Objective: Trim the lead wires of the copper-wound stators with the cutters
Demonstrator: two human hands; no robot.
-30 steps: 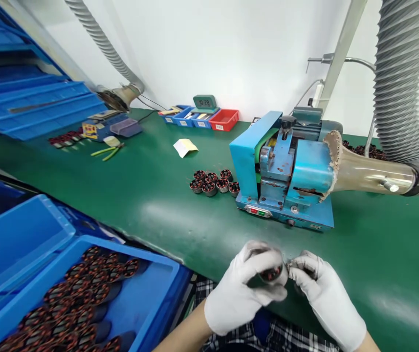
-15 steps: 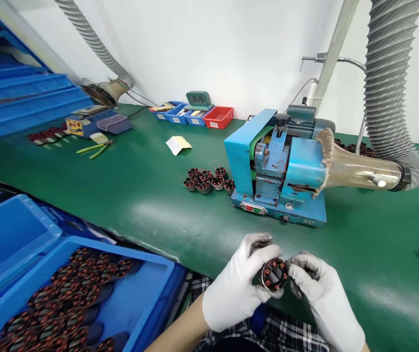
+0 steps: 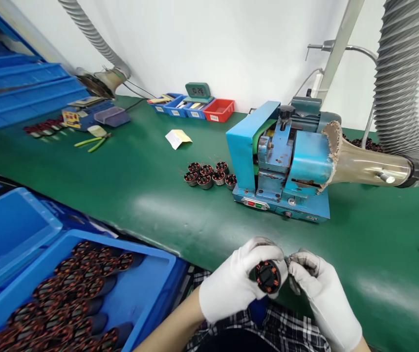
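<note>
The left hand (image 3: 236, 281) has its fingers closed around a round coil (image 3: 268, 276), at the near edge of the green table (image 3: 150, 205). Just beside it, the right hand (image 3: 321, 293) has its fingertips pinched; what is between them, I cannot tell. Farther stands a blue machine (image 3: 275, 164). Behind, the labels (image 3: 214, 118) on small boxes (image 3: 224, 103) are unreadable; the clock (image 3: 197, 91) shows 10 28.

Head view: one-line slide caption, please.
Gloved left grip holds a round copper-wound part, the gloved right grip close beside it, before a blue machine on a green table.
</note>
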